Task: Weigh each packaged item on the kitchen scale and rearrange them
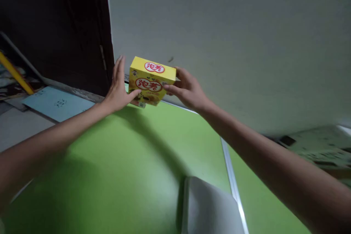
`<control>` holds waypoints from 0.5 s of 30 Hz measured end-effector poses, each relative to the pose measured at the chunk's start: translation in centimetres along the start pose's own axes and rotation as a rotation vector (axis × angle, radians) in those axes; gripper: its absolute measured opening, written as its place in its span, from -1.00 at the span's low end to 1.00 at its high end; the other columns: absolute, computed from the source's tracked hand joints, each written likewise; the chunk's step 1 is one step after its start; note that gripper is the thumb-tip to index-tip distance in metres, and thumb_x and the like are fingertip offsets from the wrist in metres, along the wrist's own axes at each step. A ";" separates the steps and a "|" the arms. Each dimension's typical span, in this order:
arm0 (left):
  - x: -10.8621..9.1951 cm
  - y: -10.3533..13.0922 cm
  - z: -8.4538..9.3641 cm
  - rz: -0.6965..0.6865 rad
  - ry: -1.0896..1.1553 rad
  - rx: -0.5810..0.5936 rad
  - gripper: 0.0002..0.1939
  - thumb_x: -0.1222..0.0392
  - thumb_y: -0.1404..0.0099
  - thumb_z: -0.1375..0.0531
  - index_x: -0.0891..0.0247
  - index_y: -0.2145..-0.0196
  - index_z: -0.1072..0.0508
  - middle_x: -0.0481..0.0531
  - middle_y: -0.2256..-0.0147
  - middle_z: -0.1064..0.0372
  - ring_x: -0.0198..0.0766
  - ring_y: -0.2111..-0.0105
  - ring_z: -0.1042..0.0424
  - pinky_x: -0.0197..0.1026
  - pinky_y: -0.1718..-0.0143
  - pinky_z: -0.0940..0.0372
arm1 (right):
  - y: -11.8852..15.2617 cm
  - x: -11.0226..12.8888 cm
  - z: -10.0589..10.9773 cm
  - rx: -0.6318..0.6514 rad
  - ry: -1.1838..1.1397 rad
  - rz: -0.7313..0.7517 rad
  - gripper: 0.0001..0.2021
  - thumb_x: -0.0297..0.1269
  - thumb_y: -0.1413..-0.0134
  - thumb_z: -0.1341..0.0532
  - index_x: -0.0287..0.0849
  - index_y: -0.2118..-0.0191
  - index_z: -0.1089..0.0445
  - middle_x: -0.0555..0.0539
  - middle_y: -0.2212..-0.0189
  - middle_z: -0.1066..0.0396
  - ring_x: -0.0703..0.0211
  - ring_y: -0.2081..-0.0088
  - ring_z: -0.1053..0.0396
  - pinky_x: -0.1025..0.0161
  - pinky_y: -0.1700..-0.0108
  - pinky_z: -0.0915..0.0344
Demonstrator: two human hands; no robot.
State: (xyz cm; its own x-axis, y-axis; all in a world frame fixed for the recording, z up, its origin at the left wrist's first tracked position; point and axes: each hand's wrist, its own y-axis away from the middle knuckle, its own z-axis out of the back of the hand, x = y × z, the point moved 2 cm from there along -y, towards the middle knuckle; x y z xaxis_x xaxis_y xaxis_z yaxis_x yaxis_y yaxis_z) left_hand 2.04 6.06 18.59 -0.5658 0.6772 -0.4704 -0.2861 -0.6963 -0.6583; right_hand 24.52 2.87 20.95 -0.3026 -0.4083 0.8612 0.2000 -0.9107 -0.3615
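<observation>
A yellow snack box (152,75) with red Chinese lettering in white ovals is held up above the far corner of the green table. My right hand (189,89) grips its right end, thumb on the front and fingers behind. On the other side, my left hand (117,89) is open, its fingers raised apart from the box's left face. The left thumb overlaps the lower front of the box; whether it presses there I cannot tell. Below the box, part of another item (141,105) with a small printed square shows, mostly hidden.
A green table (131,153) with a metal edge strip (231,175) lies under my arms. A pale grey object (211,206) stands at the near edge. Behind are a pale wall (219,36) and a dark door (60,25). A light blue board (59,103) lies at left.
</observation>
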 end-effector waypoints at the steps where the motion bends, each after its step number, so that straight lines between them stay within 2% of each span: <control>1: -1.6 1.0 0.0 0.034 0.083 0.071 -0.01 0.13 -0.07 -0.34 0.19 -0.33 0.11 0.19 -0.37 0.16 0.08 -0.36 0.13 0.09 -0.30 -0.01 | 2.7 1.3 1.3 0.037 -0.037 -0.044 -0.50 -0.05 0.06 -0.34 -0.05 -0.01 -0.27 -0.08 0.00 -0.38 0.11 0.21 -0.45 0.18 0.28 -0.48; 5: -9.7 6.4 -0.7 0.151 0.374 0.464 -0.20 0.01 -0.05 -0.36 0.09 -0.20 -0.16 0.08 -0.16 -0.29 0.07 -0.16 -0.30 0.04 -0.13 -0.31 | 13.7 6.4 5.5 0.081 -0.045 -0.245 -0.53 -0.05 0.07 -0.37 0.03 0.00 -0.33 -0.07 0.07 -0.44 0.05 0.13 -0.46 0.12 0.18 -0.51; 8: -14.7 10.7 -1.9 0.242 0.505 0.666 -0.31 0.00 -0.07 -0.35 0.05 -0.13 -0.24 0.05 -0.08 -0.38 0.03 -0.06 -0.42 -0.01 0.02 -0.44 | 20.9 8.5 7.2 0.081 0.012 -0.381 -0.55 -0.09 0.03 -0.37 0.04 -0.01 -0.35 -0.13 0.09 -0.47 0.00 0.14 -0.48 0.10 0.18 -0.52; 11: -17.6 13.9 -3.7 0.257 0.542 0.766 -0.35 0.04 -0.08 -0.34 0.08 -0.10 -0.24 0.09 -0.07 -0.40 0.02 -0.06 -0.41 0.05 -0.02 -0.41 | 26.2 8.9 8.1 0.039 0.130 -0.417 -0.54 -0.16 0.01 -0.36 0.04 -0.05 -0.32 -0.17 0.06 -0.46 -0.01 0.11 -0.48 0.12 0.13 -0.52; 15: -19.1 16.2 -6.1 0.249 0.550 0.841 -0.39 0.08 -0.10 -0.33 0.13 -0.07 -0.23 0.16 -0.06 -0.40 0.03 -0.06 -0.40 0.14 -0.07 -0.36 | 30.3 7.9 8.3 0.018 0.257 -0.420 -0.51 -0.18 0.00 -0.34 -0.01 -0.08 -0.29 -0.18 0.03 -0.44 -0.02 0.09 -0.47 0.11 0.09 -0.49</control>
State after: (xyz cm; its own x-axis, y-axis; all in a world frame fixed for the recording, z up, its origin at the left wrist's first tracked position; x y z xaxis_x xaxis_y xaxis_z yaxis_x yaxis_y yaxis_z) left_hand 12.95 -16.65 13.33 -0.3121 0.3595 -0.8794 -0.7770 -0.6293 0.0186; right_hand 35.89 -27.42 19.78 -0.5804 -0.0102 0.8143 0.0265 -0.9996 0.0064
